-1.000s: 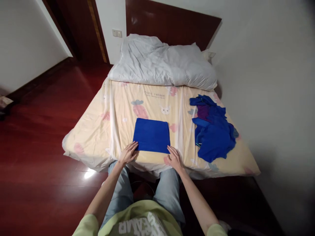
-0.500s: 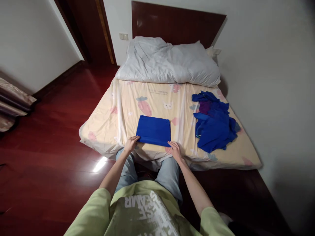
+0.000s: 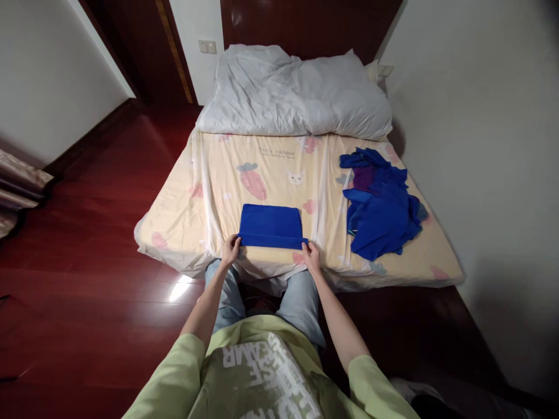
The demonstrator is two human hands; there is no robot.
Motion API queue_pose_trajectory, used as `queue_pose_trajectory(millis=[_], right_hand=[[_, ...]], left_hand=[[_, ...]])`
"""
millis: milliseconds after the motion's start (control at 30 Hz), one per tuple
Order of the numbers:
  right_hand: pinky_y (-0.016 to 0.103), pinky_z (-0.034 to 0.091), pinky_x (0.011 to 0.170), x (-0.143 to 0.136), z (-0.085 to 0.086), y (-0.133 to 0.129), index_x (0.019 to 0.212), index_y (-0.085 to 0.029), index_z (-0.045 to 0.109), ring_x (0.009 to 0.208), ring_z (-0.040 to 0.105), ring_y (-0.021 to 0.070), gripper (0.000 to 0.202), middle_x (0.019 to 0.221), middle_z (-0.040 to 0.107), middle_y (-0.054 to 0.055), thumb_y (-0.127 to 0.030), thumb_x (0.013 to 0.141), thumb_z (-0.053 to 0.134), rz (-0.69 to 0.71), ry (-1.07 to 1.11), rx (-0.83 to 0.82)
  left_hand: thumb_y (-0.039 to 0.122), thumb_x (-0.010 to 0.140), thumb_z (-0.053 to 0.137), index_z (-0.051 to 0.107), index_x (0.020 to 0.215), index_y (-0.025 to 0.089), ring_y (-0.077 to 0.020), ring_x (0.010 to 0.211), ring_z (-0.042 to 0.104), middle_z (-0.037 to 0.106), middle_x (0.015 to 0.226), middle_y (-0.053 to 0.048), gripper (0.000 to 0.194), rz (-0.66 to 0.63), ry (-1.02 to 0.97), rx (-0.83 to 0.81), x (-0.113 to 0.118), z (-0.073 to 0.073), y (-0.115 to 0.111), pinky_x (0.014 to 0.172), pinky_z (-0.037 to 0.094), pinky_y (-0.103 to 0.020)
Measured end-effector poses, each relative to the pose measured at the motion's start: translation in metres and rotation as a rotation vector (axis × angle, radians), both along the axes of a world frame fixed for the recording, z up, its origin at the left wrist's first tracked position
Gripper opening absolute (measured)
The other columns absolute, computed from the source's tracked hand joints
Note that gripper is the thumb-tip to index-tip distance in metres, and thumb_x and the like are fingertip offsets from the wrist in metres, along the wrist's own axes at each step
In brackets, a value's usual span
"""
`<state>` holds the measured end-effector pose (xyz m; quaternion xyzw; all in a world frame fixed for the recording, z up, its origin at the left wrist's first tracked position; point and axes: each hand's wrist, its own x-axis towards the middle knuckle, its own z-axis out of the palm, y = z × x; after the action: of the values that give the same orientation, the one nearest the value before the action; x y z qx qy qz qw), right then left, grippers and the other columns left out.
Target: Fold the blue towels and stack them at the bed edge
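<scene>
Across the middle of the frame lies the bed (image 3: 209, 174), a white duvet (image 3: 292, 93) bunched at its top. Right of centre sits a heap of blue clothes (image 3: 379, 203). Lower centre, the folded blue cloth (image 3: 271, 224) has its near corners pinched by the left hand (image 3: 230, 251) and right hand (image 3: 311, 256).

The bed (image 3: 209, 192) before me, spread with a pale yellow sheet printed with carrots and a cat, carries a folded blue cloth (image 3: 271, 226) near its foot edge (where I stand), a loose heap of blue clothes (image 3: 381, 212) to the right, and a rumpled white duvet (image 3: 292, 96) at its head.
</scene>
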<state>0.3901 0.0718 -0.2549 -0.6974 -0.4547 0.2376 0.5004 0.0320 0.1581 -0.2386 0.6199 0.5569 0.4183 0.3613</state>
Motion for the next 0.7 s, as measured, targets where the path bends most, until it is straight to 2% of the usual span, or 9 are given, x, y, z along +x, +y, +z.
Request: queue_pose_trajectory(millis=[400,533,700], right_hand=[[0.029,0.035,0.063,-0.001,-0.004,0.003,0.066,-0.023,0.046,0.062,0.042,0.0154,0.053,0.060,0.044,-0.003,-0.070,0.090,0.051,-0.021,-0.056,-0.028],[0.029,0.038,0.064,0.000,-0.006,0.002,0.068,-0.022,0.052,0.064,0.045,0.0157,0.053,0.062,0.050,-0.001,-0.070,0.091,0.052,-0.018,-0.064,-0.016],[0.031,0.046,0.069,0.000,-0.014,0.005,0.077,-0.018,0.064,0.068,0.054,0.0184,0.053,0.072,0.065,0.005,-0.070,0.087,0.058,-0.056,-0.036,0.010]], left_hand=[[0.051,0.099,0.052,0.069,0.098,0.017,-0.0235,0.082,0.068,0.072,0.087,-0.009,0.038,0.059,0.058,0.037,0.008,-0.003,0.001,0.079,0.055,-0.038],[0.047,0.097,0.054,0.070,0.099,0.017,-0.0220,0.079,0.068,0.072,0.087,-0.009,0.034,0.093,0.057,0.048,0.010,-0.002,-0.001,0.076,0.055,-0.036],[0.044,0.094,0.059,0.071,0.098,0.018,-0.0199,0.071,0.066,0.071,0.080,-0.006,0.029,0.145,0.043,0.028,0.011,0.000,-0.004,0.070,0.054,-0.033]])
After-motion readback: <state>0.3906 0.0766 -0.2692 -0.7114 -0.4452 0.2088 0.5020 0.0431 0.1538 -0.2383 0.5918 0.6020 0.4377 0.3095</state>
